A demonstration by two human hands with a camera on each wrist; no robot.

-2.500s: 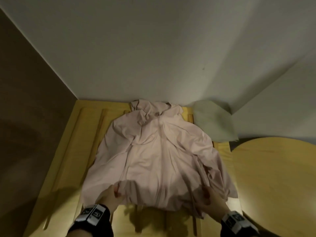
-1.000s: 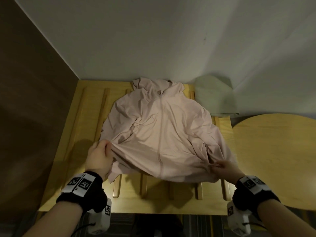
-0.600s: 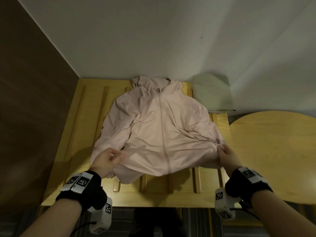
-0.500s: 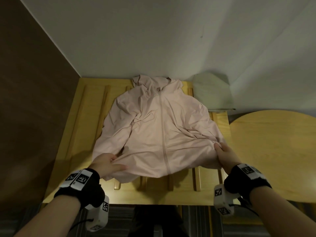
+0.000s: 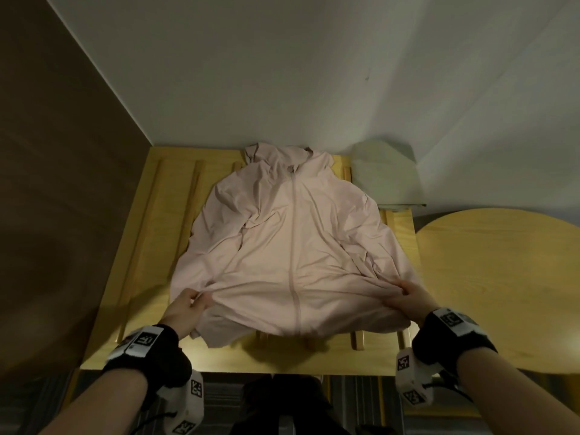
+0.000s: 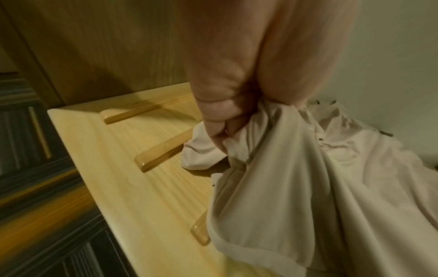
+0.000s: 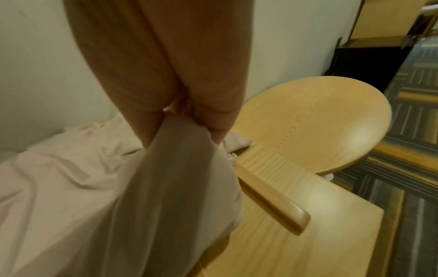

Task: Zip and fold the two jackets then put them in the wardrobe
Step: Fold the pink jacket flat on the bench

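A pale pink jacket (image 5: 292, 246) lies front up and zipped on the slatted wooden bench (image 5: 147, 233), hood against the wall. My left hand (image 5: 188, 304) pinches the lower left side of the pink jacket (image 6: 296, 196), lifting the fabric off the slats. My right hand (image 5: 408, 296) grips the lower right side of the pink jacket (image 7: 118, 187) the same way, so the cloth is stretched between both hands. A second, pale green jacket (image 5: 386, 177) sits folded at the back right corner against the wall.
A round wooden table (image 5: 502, 287) stands right beside the bench. A dark wooden panel (image 5: 56, 183) runs along the left, a white wall (image 5: 314, 73) behind. Raised slats (image 6: 163, 155) cross the bench top. Striped carpet (image 7: 403, 187) lies below.
Both hands have moved from the hem to the jacket's lower sides and pulled it toward me; the crumpled front is now spread flatter and stretched taut.
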